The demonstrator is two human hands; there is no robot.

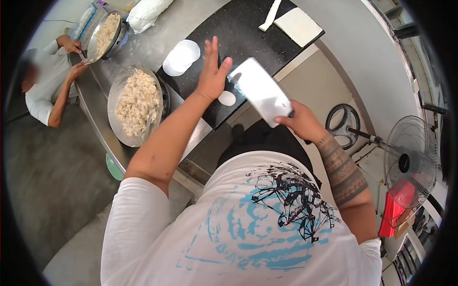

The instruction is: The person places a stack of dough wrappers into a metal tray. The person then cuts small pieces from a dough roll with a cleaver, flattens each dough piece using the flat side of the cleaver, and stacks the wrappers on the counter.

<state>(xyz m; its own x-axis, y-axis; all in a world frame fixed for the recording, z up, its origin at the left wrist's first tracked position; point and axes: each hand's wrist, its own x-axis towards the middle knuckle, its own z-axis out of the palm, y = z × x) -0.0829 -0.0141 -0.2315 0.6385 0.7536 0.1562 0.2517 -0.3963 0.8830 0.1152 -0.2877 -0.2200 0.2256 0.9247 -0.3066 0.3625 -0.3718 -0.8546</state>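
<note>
My right hand (303, 121) grips a broad, shiny cleaver (261, 90) near its lower end, the handle mostly hidden in the palm. Its blade tilts over the edge of the black countertop (224, 35). To the left of the blade, my left hand (214, 71) is raised above the counter with fingers stretched out and nothing in it. A small round dough piece (227, 98) lies on the counter between that hand and the blade. Several thin white dough rounds (182, 56) overlap just beyond my left hand.
A large bowl (112, 112) of chunky pale filling (137, 102) stands on the steel table (93, 102). At far left a person (47, 90) has both hands at another filled pan (114, 45). A dough slab (298, 26) and strip (270, 15) lie far right; a fan (410, 162) stands right.
</note>
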